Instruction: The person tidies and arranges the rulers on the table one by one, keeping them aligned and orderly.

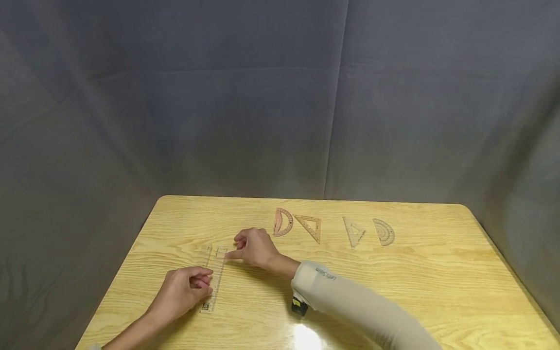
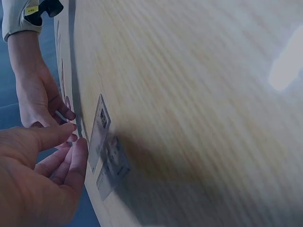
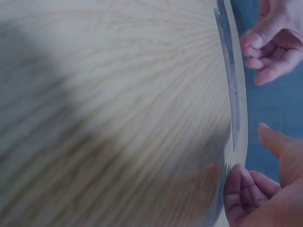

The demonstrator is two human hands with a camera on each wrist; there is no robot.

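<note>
Two clear rulers [image 1: 218, 279] lie on the table close together, pointing away from me; in the left wrist view a printed ruler end [image 2: 101, 125] and another one [image 2: 113, 163] show. My left hand [image 1: 184, 290] hovers by the near part of the rulers, its fingers loosely bent with nothing visible between them. Near the far end is my right hand [image 1: 257, 249], one extended digit reaching to the ruler's right edge. In the right wrist view, a ruler [image 3: 228, 71] lies along the table edge, and the right thumb [image 3: 277, 141] stands apart from the bent fingers. Contact is unclear.
Toward the back lie a reddish protractor [image 1: 278, 222], an orange set square [image 1: 317, 231], a clear set square [image 1: 348, 233] and a clear protractor [image 1: 385, 232]. Grey curtains [image 1: 245, 121] hang around the wooden table [image 1: 415, 291]. A small dark device [image 1: 299, 306] is on the right wrist.
</note>
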